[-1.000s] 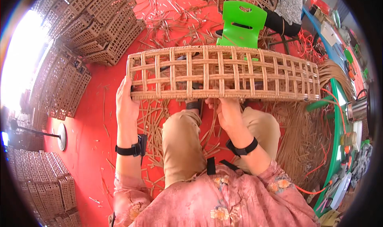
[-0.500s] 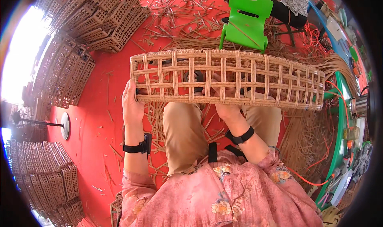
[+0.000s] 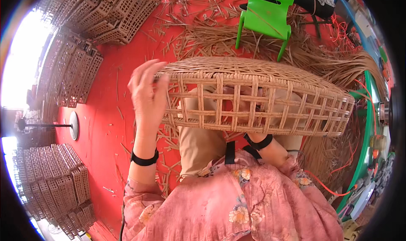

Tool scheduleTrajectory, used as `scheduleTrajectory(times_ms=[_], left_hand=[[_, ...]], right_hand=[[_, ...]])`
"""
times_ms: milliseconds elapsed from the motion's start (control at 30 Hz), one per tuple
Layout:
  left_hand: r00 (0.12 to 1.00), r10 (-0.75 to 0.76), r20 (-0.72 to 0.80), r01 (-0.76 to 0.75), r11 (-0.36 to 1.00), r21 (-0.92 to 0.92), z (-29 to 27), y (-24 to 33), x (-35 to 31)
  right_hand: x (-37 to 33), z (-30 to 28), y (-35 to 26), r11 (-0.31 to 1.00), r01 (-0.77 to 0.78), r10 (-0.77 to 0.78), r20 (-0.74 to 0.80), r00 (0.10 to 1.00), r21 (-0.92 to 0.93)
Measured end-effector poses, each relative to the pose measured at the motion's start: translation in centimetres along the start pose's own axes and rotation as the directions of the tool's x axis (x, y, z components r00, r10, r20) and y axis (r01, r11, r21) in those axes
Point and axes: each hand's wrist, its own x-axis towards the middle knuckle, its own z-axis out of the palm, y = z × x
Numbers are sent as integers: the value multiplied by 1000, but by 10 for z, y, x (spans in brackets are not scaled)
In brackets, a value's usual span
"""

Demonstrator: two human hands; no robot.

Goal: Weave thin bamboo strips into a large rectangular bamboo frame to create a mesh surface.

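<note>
A long woven rattan basket is held across my lap, tilted so that its closely woven face shows on top and an openwork side faces me. My left hand is at its left end, fingers stretched and thumb apart beside the corner. Whether the fingertips touch the rim I cannot tell. My right hand reaches up behind the openwork side and holds the basket up from within. The strips hide much of that hand, but parts of it show through the gaps.
Stacks of woven baskets stand along the left. A green chair is beyond the basket. Loose rattan strips litter the red floor. At right, a green-edged table carries tools, with an orange cord hanging from it.
The basket has tipped, bringing its closely woven face into view, and has come slightly nearer and to the right. My left hand has loosened from the end and moved up, fingers spreading.
</note>
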Motion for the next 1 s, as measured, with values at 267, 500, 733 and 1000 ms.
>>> scheduleTrajectory(times_ms=[267, 500, 733, 1000], left_hand=[[860, 319, 398, -271, 947, -174, 17, 44, 24], [857, 396, 330, -343, 916, -207, 27, 47, 29], [872, 414, 260, -350, 900, -258, 37, 52, 36], [883, 415, 221, -360, 899, -250, 45, 63, 35]], right_hand=[[14, 2, -2, 866, 235, -105, 300, 948, -441], [23, 27, -7, 566, 178, -71, 168, 983, -805], [24, 24, -4, 209, 226, -188, 188, 964, -951], [21, 30, -1, 626, 246, -202, 151, 968, -740]])
